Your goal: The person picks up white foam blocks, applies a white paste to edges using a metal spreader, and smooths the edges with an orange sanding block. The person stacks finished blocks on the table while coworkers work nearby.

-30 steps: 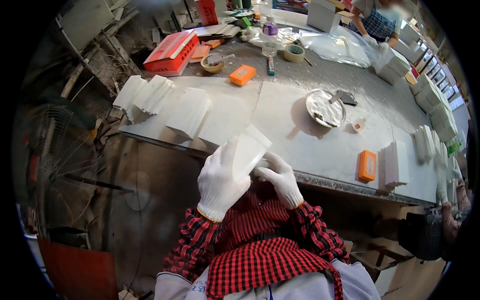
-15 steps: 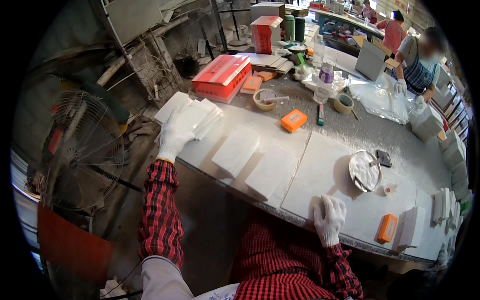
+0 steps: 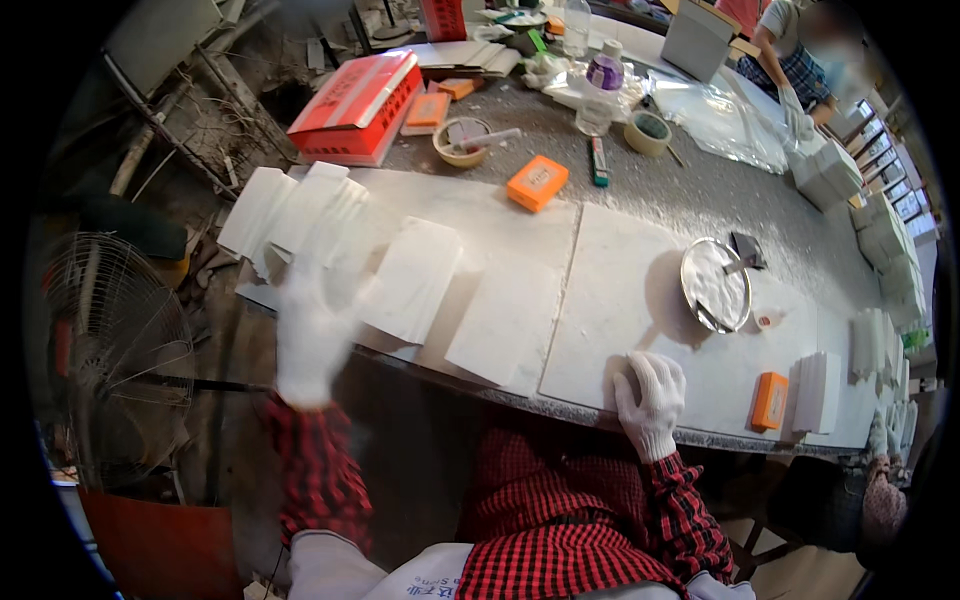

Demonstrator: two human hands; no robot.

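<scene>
My left hand, in a white glove, is blurred by motion just off the table's near left edge, its fingers smeared. Beyond it, stacks of thin white slabs lie at the table's left end. Two more white stacks, a left one and a right one, sit between my hands. My right hand, also gloved, rests on the near table edge with its thumb apart from loosely curled fingers. Nothing shows in it. A metal bowl of white paste or powder, with a scraper in it, stands beyond that hand.
A red box stands at the far left, a tape roll and bottle farther back. Orange boxes lie mid-table and near right. A co-worker is at far right. A caged fan stands left.
My left hand has come back from the left-hand slabs toward me and is moving fast. The view has shifted, while my right hand stays at the table edge.
</scene>
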